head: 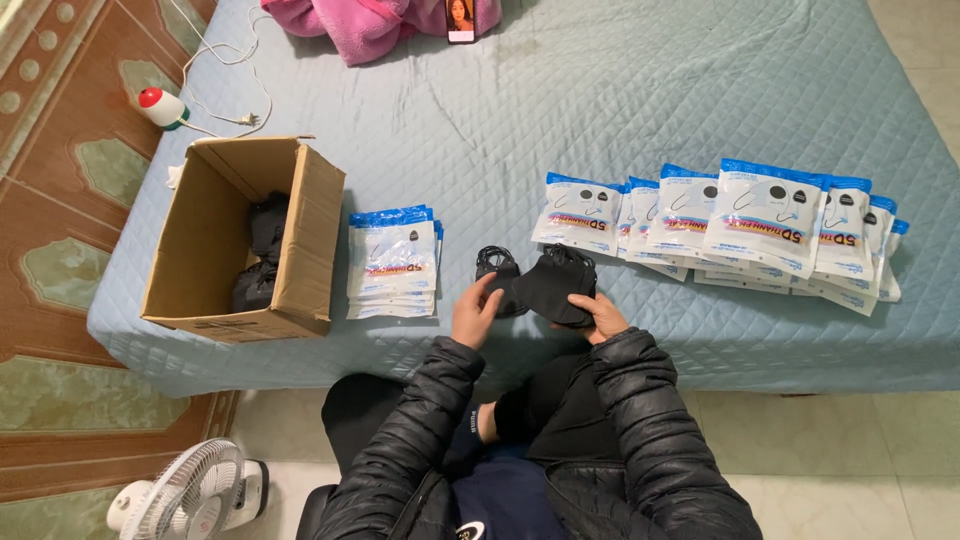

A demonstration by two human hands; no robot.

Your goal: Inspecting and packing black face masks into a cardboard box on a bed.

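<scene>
Your right hand (pixel 603 318) grips the near edge of a stack of black face masks (pixel 553 284) at the near edge of the bed (pixel 620 90); your left hand (pixel 473 312) rests loosely curled against its left side, fingers half open. Square the stack with both hands and keep the ear loops tucked. Left lies a pile of white-and-blue pouches (pixel 392 263), then the cardboard box (pixel 245 240); right, a row of filled packets (pixel 740 220).
</scene>
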